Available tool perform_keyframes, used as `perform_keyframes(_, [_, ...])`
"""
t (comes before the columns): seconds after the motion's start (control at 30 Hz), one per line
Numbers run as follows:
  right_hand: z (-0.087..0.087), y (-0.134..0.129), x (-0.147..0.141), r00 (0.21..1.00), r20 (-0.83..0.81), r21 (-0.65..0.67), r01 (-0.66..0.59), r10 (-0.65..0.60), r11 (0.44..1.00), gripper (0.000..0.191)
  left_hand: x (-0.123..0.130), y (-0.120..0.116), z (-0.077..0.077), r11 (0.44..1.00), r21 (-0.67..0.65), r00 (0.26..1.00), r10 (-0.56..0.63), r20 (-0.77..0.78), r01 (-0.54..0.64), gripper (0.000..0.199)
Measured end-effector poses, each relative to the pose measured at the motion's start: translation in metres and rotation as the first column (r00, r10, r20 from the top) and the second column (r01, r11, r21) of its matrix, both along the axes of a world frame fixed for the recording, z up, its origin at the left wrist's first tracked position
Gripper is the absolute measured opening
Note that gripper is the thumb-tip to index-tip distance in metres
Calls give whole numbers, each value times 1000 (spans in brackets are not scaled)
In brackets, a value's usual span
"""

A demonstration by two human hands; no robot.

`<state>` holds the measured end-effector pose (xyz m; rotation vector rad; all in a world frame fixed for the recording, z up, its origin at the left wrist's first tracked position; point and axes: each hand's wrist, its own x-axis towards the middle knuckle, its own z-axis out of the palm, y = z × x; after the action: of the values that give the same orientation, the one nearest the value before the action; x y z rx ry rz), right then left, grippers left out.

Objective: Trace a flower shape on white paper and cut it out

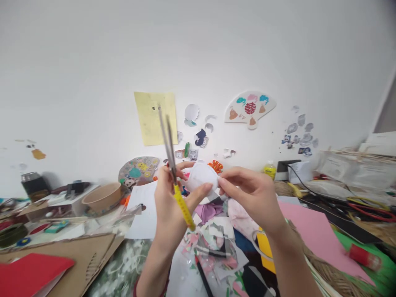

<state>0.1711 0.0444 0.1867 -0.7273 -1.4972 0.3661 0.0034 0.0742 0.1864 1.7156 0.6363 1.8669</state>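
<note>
A round white paper piece [202,178] is held up in the middle of the head view. My left hand [176,202] is closed on its left and lower edge, with the thumb across its front. Scissors with a yellow handle [183,206] also hang in my left hand, blades pointing up and blurred. On the right edge of the paper, my right hand [250,194] pinches with thumb and forefinger. Below both hands lies a pile of paper scraps [216,241] in pink, green and white.
A black pencil [203,276] lies below the scraps. Pink paper [321,235] is at the right, a red sheet [31,274] at the lower left. A tan bowl [102,198] stands left. Yellow paper [156,119] and a paper fan [250,109] are on the wall.
</note>
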Motion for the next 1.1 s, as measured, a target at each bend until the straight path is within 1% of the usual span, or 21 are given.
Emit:
perform_keyframes(0.03, [0,0,-1,1000,21,-3,-11,11,1000,7,2,-1,-1,1000,-5,1000,-13,0,13,46])
perform_keyframes(0.13, [0,-1,-2,999,38,-17,-24,24,1000,7,5,0,-5,999,23,999,43,-16,-43,43])
perform_keyframes(0.17, [1,-1,-1,999,34,-22,-24,25,999,7,6,0,-6,999,33,999,39,-16,-38,41])
perform_keyframes(0.27, [3,-3,1,999,19,-52,-40,41,998,8,8,1,-7,998,56,1000,-27,1,27,37])
perform_keyframes(0.47, [2,2,5,989,-62,-146,-141,133,979,10,10,-2,-9,999,49,1000,-15,9,15,36])
perform_keyframes(0.6, [1,7,6,977,-121,-176,-196,176,965,10,11,-2,-11,998,63,1000,9,5,-10,35])
perform_keyframes(0.7, [1,9,7,966,-136,-183,-242,219,953,13,11,-2,-12,998,63,1000,16,16,-17,34])
perform_keyframes(0.8, [1,9,8,960,-135,-225,-272,247,936,13,12,-4,-11,998,64,999,14,35,-17,33])
perform_keyframes(0.9, [1,10,7,957,-136,-264,-286,258,921,13,13,-7,-7,999,41,998,29,56,-32,37])
perform_keyframes(1.0, [0,11,6,956,-130,-240,-289,264,927,14,13,-10,-4,999,-4,997,39,69,-39,37])
perform_keyframes(1.1, [0,11,6,956,-117,-213,-290,270,933,13,13,-13,-3,998,-65,996,23,87,-17,38])
